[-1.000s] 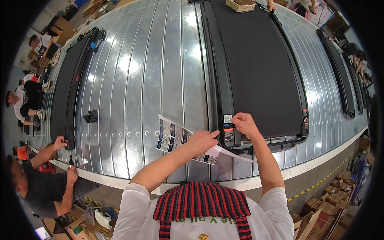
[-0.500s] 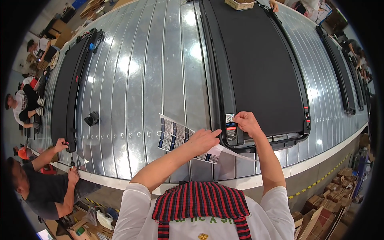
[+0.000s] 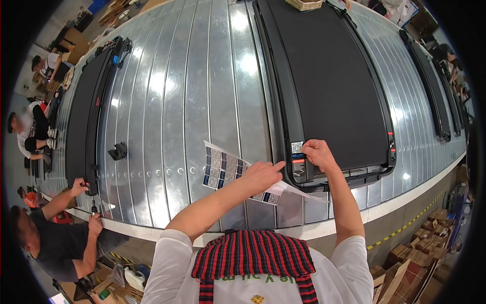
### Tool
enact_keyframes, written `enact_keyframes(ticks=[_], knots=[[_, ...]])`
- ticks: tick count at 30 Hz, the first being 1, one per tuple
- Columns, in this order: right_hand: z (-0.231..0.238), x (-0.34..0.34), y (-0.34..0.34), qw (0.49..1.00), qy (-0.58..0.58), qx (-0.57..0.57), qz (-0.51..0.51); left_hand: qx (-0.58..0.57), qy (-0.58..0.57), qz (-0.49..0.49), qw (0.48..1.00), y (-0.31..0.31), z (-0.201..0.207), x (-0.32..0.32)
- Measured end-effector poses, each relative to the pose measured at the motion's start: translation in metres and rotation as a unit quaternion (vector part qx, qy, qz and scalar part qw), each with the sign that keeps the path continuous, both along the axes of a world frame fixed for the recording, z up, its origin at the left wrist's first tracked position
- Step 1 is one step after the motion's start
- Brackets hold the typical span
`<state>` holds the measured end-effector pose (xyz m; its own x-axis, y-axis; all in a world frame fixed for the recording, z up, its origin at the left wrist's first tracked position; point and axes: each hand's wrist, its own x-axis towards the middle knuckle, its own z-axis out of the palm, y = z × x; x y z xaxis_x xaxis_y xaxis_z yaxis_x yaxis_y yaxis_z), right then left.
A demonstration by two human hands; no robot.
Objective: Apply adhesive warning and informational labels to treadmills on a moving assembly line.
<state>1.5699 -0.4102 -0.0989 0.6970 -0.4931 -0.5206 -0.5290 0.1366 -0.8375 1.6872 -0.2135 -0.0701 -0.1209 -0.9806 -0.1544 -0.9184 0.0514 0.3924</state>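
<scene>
My left hand (image 3: 262,178) grips a white sheet of dark blue and white stickers (image 3: 221,168), its index finger stretched out toward the frame of a black walking treadmill (image 3: 334,91). Part of the sheet is hidden behind that hand and forearm. With thumb and fingers pinched, my right hand (image 3: 320,154) holds the edge of a sticker (image 3: 297,148) lying at the near left corner of the treadmill frame. Just below it is a red-topped warning label (image 3: 298,167). The treadmill lies flat, its short end toward me.
The treadmill rests on a slatted metal conveyor (image 3: 172,101). A small black bracket (image 3: 118,151) lies to its left. Beyond is another treadmill (image 3: 83,116), where a co-worker (image 3: 61,238) holds a driver. A shallow box (image 3: 304,4) sits on my treadmill's far end. Cartons (image 3: 420,243) stand right.
The treadmill, the sticker and both my hands appear slightly farther right. My right hand keeps its pinch at the sticker's edge. A co-worker's hand at the far end has mostly left view.
</scene>
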Motion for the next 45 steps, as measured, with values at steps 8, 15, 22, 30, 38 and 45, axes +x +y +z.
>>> enact_keyframes(ticks=[8, 15, 22, 30, 38, 45], knots=[[-0.006, -0.002, -0.002, 1.000, -0.008, 0.004, -0.004, -0.011, -0.015, -0.023, 1.000, -0.018, -0.002, -0.002], [-0.006, 0.000, 0.001, 0.998, -0.007, -0.064, 0.002, 0.010, -0.029, -0.049, 0.998, -0.033, -0.003, -0.007], [-0.019, -0.002, 0.003, 0.986, -0.014, -0.166, -0.005, 0.022, -0.012, -0.012, 1.000, -0.033, 0.003, -0.016], [0.009, 0.004, 0.021, 0.866, 0.021, -0.495, 0.068, 0.062, -0.045, -0.015, 0.997, -0.033, 0.010, -0.021], [-0.011, -0.031, 0.064, 0.720, -0.086, -0.656, 0.207, 0.109, -0.051, -0.035, 0.992, 0.056, 0.038, 0.004], [-0.012, -0.003, 0.055, 0.695, -0.043, -0.703, 0.145, 0.048, 0.199, 0.184, 0.961, 0.129, 0.104, -0.003]])
